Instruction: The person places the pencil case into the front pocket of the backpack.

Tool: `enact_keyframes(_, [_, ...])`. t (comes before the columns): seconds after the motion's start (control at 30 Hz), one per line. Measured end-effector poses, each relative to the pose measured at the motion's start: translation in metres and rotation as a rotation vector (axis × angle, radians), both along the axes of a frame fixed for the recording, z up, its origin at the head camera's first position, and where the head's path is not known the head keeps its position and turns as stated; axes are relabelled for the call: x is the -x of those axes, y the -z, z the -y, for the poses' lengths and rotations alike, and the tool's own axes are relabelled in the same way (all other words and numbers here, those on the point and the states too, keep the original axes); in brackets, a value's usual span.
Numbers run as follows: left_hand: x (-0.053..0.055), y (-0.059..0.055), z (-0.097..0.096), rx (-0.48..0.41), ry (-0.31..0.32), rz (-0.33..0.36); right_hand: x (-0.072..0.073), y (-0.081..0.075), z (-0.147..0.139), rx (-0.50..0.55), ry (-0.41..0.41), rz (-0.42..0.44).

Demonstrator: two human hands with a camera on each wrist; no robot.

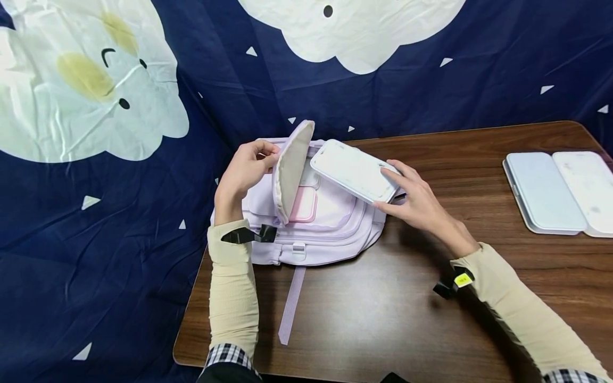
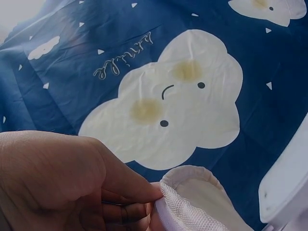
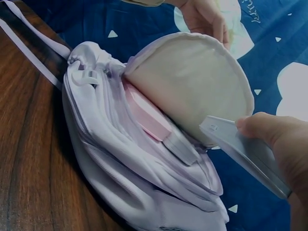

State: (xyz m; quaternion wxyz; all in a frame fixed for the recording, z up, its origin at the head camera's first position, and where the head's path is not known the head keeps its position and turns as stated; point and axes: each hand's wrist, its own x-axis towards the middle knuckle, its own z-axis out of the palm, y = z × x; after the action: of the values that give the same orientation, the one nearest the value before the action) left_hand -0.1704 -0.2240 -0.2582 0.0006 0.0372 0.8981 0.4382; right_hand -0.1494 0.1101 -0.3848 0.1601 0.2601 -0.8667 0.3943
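A lavender backpack [image 1: 330,250] lies on the table, its front pocket unzipped. My left hand [image 1: 245,169] pinches the edge of the pocket flap [image 1: 293,175] between thumb and fingers and holds it raised, showing its cream lining. My right hand [image 1: 415,196] grips one end of a flat white case [image 1: 354,169], thumb on one side and fingers on the other, tilted above the pocket's right part. Inside the pocket sit a pink case [image 3: 148,114] and a pale grey case [image 3: 182,147], side by side. The white case overlaps part of the pocket in the head view.
A pale hinged case [image 1: 546,191] lies opened out flat at the right of the wooden table [image 1: 460,138]. One loose backpack strap [image 1: 292,308] trails toward the front edge. A dark blue curtain [image 1: 210,58] with cloud prints hangs behind and at the left.
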Motion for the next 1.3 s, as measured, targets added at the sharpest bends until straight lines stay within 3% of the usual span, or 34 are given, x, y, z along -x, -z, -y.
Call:
enact_keyframes(0.53, [0.000,0.001,-0.001,-0.018,0.003,-0.001,0.004,0.008,0.014,-0.067,-0.058,0.054])
enact_keyframes(1.0, [0.000,0.003,-0.002,-0.015,0.024,-0.007,0.027,0.006,0.012,-0.075,-0.110,0.162])
enact_keyframes(1.3, [0.000,0.002,-0.005,-0.008,0.004,-0.030,0.034,0.014,0.012,0.011,-0.033,0.148])
